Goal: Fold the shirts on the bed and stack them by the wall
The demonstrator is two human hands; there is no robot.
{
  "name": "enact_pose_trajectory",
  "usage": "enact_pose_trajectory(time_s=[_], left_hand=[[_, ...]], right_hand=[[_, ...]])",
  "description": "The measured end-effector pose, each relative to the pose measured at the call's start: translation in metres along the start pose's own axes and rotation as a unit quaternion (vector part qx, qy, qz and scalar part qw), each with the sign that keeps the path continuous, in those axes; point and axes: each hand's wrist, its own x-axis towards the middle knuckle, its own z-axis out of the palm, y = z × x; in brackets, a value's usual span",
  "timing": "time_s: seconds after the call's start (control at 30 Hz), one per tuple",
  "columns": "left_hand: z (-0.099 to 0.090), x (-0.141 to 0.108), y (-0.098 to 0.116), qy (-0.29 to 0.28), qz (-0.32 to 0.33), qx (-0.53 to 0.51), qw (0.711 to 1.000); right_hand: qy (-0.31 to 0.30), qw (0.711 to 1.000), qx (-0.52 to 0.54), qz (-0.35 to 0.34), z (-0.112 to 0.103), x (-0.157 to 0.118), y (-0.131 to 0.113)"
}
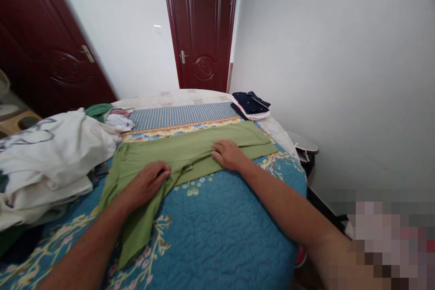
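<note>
A light green garment (210,140) lies spread over the bed, with one long part stretching right and another hanging down toward me at the lower left. Its exact kind I cannot tell. My left hand (151,181) is at the cloth's left-middle part, fingers curled and thumb close to the forefinger, gripping the fabric there. On the long part, near a crease, my right hand (228,153) rests with its fingers laid on the cloth.
A heap of loose clothes, mostly a white garment (57,149), covers the bed's left side. Folded clothes (251,105) are stacked at the far right corner. Under everything is a blue floral quilt (217,222). A wall (333,77) runs along the right; dark red doors (204,22) stand behind.
</note>
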Motion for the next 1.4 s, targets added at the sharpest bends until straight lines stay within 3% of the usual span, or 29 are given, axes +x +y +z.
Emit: enact_pose_trajectory(time_s=[0.13,0.3,0.43,0.53,0.67,0.77,0.87,1.03,1.1,1.2,1.3,1.4], left_hand=[[0.014,0.001,-0.013,0.07,-0.025,0.094,0.993],[0.019,-0.008,-0.002,0.018,-0.151,0.218,0.964],[0.011,-0.011,0.009,-0.007,-0.25,0.217,0.944],[0.006,-0.013,0.008,0.007,-0.295,0.194,0.936],[0.006,-0.016,0.003,0.013,-0.303,0.175,0.937],[0.008,-0.016,-0.003,0.018,-0.3,0.167,0.939],[0.004,-0.016,-0.012,0.029,-0.283,0.169,0.944],[-0.024,-0.034,-0.021,0.02,-0.182,0.121,0.976],[-0.037,-0.052,-0.012,0.027,-0.137,0.075,0.987],[-0.045,-0.084,0.02,0.027,-0.107,0.015,0.994],[-0.039,-0.112,0.054,-0.018,-0.083,-0.013,0.996],[-0.029,-0.122,0.069,-0.004,-0.096,-0.013,0.995]], right_hand=[[-0.055,0.989,-0.011,0.137,0.004,-0.005,0.028],[-0.078,0.937,-0.051,0.337,-0.004,-0.017,0.09],[-0.045,0.905,-0.051,0.42,0.001,-0.024,0.133],[-0.006,0.909,-0.058,0.412,0.007,-0.028,0.141],[0.061,0.947,-0.09,0.304,0.012,-0.029,0.126],[0.02,0.97,-0.078,0.227,0.015,-0.026,0.114],[-0.028,0.96,-0.068,0.269,0.016,-0.024,0.114],[-0.001,0.94,-0.081,0.333,0.014,-0.028,0.126],[0.007,0.94,-0.092,0.33,0.012,-0.029,0.128],[0.022,0.941,-0.104,0.321,0.01,-0.025,0.125],[0.055,0.955,-0.106,0.27,0.01,-0.018,0.119],[0.072,0.972,-0.1,0.199,0.015,-0.013,0.111]])
